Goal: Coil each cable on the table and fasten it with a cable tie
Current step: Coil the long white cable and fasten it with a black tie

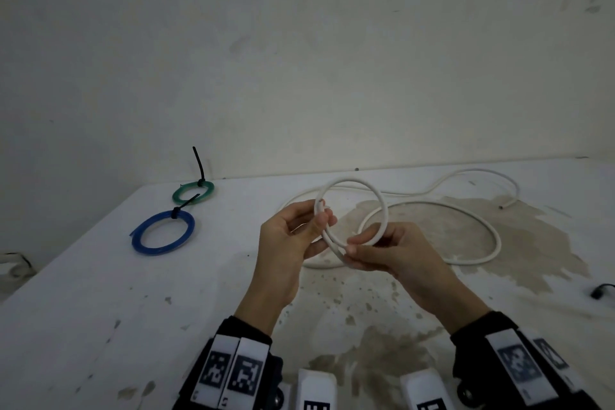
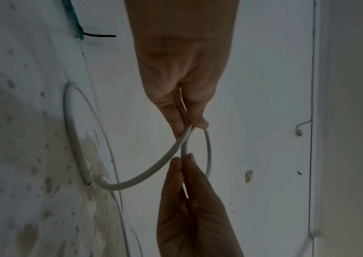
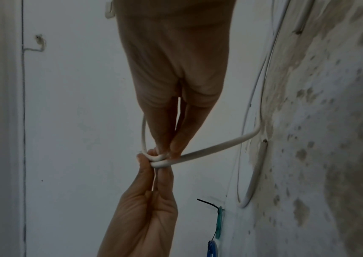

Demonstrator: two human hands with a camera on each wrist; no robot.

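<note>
A loop of the thick white round cable (image 1: pixel 352 206) is held above the stained white table (image 1: pixel 100 293): pinched between thumb and fingers of the left hand (image 1: pixel 293 236), gripped lower by the curled right hand (image 1: pixel 389 250). Its remainder (uncoiled) lies behind the loop; left of it, a tied blue coil (image 1: pixel 163 232) and green coil (image 1: pixel 193 192) lie.

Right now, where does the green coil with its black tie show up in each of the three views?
Head: green coil at far left on the table, behind the blue coil.
Left wrist: only a sliver at top left.
Right wrist: edge-on at lower right.
Shared landmark: the white cable loop that both hands hold.
</note>
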